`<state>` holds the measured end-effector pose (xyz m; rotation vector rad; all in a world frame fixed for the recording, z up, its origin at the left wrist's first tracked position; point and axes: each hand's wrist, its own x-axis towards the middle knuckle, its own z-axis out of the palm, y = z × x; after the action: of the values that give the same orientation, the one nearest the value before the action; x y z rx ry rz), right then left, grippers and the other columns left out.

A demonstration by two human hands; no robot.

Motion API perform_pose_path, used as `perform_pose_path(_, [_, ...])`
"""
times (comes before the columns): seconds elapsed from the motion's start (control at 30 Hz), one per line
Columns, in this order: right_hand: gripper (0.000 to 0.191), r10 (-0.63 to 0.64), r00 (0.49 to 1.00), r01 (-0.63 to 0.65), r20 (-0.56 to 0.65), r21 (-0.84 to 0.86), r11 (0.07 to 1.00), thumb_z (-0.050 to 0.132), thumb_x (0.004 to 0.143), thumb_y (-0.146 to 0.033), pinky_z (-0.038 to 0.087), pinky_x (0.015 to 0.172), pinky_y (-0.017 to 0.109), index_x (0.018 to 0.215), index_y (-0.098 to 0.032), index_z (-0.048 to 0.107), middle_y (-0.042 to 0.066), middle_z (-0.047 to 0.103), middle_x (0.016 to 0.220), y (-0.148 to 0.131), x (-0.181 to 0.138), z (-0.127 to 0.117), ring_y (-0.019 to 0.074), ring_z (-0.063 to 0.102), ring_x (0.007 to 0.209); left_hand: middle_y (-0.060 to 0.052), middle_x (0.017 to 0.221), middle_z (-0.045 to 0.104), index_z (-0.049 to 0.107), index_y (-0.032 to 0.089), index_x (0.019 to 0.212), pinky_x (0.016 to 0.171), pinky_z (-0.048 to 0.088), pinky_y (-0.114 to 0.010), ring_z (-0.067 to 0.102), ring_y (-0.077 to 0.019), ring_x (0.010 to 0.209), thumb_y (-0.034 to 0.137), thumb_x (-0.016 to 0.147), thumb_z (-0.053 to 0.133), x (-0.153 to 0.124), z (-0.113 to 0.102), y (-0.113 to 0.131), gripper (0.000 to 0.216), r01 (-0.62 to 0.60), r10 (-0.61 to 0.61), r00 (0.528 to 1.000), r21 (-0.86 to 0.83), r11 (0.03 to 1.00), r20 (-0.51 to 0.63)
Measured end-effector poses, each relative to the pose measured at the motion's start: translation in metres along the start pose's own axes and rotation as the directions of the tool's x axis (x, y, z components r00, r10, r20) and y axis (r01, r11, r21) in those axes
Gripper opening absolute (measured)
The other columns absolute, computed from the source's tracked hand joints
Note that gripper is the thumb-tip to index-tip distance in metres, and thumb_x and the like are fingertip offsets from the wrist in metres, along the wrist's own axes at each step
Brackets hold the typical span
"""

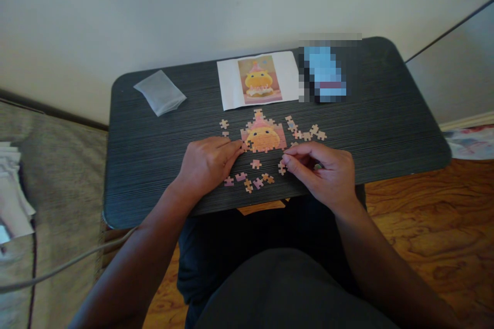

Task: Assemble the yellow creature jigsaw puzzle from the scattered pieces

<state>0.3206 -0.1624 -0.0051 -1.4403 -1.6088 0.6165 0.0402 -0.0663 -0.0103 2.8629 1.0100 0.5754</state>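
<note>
A partly joined jigsaw puzzle (pixel 264 136) of a yellow animal with a pink cone hat lies mid-table. My left hand (pixel 206 162) is at its lower left, fingers closed together, the tips on a puzzle piece (pixel 245 147) at the puzzle's edge. To the lower right, my right hand (pixel 326 169) pinches a puzzle piece (pixel 282 166) between thumb and index finger, just off the puzzle. Below the puzzle are several loose pieces (pixel 258 183), with one pink piece (pixel 256 164) closer to it. More loose pieces (pixel 306 135) lie to its right.
Behind the puzzle lies a white sheet (pixel 230 82) printed with the full picture. A clear plastic bag (pixel 161 93) is at the back left, and a blurred-out blue object (pixel 326 72) at the back right. The dark table (pixel 393 113) meets a pale wall.
</note>
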Motion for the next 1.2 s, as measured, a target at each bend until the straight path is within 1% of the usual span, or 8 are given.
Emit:
perform_pose_path(0.23, [0.005, 0.008, 1.0, -0.008, 0.013, -0.013, 1.0, 0.082, 0.1, -0.031, 0.056, 0.059, 0.03, 0.104, -0.028, 0.082, -0.002, 0.086, 0.085, 0.001, 0.0, 0.0, 0.0134, 0.074, 0.063, -0.004, 0.082, 0.079, 0.085, 0.019, 0.113, 0.062, 0.05, -0.032, 0.072, -0.0194, 0.07, 0.03, 0.114, 0.062, 0.002, 0.0, -0.001, 0.025, -0.007, 0.007, 1.0, 0.001, 1.0, 0.014])
perform_pose_path(0.43, [0.005, 0.023, 1.0, -0.023, 0.013, -0.005, 1.0, 0.081, 0.101, -0.032, 0.058, 0.059, 0.03, 0.104, -0.028, 0.082, -0.002, 0.086, 0.084, 0.001, -0.001, 0.0, 0.0143, 0.074, 0.062, -0.006, 0.088, 0.083, 0.084, 0.017, 0.119, 0.064, 0.053, -0.032, 0.075, -0.0199, 0.074, 0.032, 0.115, 0.061, 0.001, 0.001, 0.0, 0.028, -0.005, 0.005, 1.0, -0.014, 1.0, 0.007])
perform_pose_path(0.63, [0.005, 0.018, 1.0, -0.018, 0.01, 0.001, 1.0, 0.082, 0.1, -0.032, 0.058, 0.059, 0.029, 0.103, -0.027, 0.082, -0.002, 0.086, 0.084, 0.003, -0.001, -0.001, 0.0136, 0.075, 0.062, -0.007, 0.089, 0.083, 0.085, 0.016, 0.11, 0.066, 0.056, -0.034, 0.076, -0.0215, 0.076, 0.033, 0.114, 0.064, -0.002, 0.002, -0.001, 0.027, -0.012, 0.012, 1.0, -0.032, 0.999, 0.004])
perform_pose_path(0.87, [0.006, 0.012, 1.0, -0.012, -0.004, -0.023, 1.0, 0.082, 0.1, -0.033, 0.058, 0.06, 0.03, 0.103, -0.028, 0.082, -0.002, 0.086, 0.083, 0.006, -0.001, -0.001, 0.014, 0.074, 0.061, -0.007, 0.093, 0.085, 0.084, 0.017, 0.111, 0.068, 0.057, -0.034, 0.079, -0.0212, 0.078, 0.033, 0.114, 0.065, -0.003, 0.004, -0.002, 0.025, -0.008, 0.008, 1.0, -0.043, 0.999, -0.011])
perform_pose_path(1.0, [0.006, 0.018, 1.0, -0.018, -0.016, -0.021, 1.0, 0.083, 0.099, -0.033, 0.059, 0.061, 0.031, 0.103, -0.029, 0.083, -0.002, 0.086, 0.084, 0.008, -0.001, -0.001, 0.0154, 0.076, 0.064, -0.007, 0.092, 0.085, 0.084, 0.016, 0.112, 0.067, 0.058, -0.033, 0.079, -0.0211, 0.077, 0.032, 0.114, 0.065, -0.003, 0.003, -0.002, 0.026, -0.006, 0.005, 1.0, -0.051, 0.999, -0.01])
perform_pose_path(1.13, [0.009, 0.047, 0.999, -0.047, -0.021, 0.03, 0.998, 0.082, 0.1, -0.035, 0.062, 0.062, 0.033, 0.108, -0.03, 0.083, -0.002, 0.086, 0.086, 0.012, -0.004, -0.001, 0.0173, 0.079, 0.066, -0.007, 0.091, 0.085, 0.085, 0.017, 0.111, 0.069, 0.059, -0.033, 0.079, -0.0208, 0.078, 0.034, 0.114, 0.065, -0.003, 0.004, -0.002, 0.026, -0.002, 0.001, 1.0, -0.053, 0.999, -0.022])
perform_pose_path(1.2, [0.011, 0.043, 0.999, -0.042, -0.024, 0.023, 0.999, 0.082, 0.101, -0.036, 0.061, 0.061, 0.033, 0.111, -0.031, 0.083, -0.002, 0.086, 0.087, 0.014, -0.004, -0.003, 0.0177, 0.079, 0.066, -0.007, 0.092, 0.085, 0.085, 0.017, 0.112, 0.07, 0.059, -0.032, 0.079, -0.0203, 0.078, 0.034, 0.114, 0.065, -0.002, 0.004, -0.002, 0.026, 0.008, -0.01, 1.0, -0.066, 0.998, -0.029])
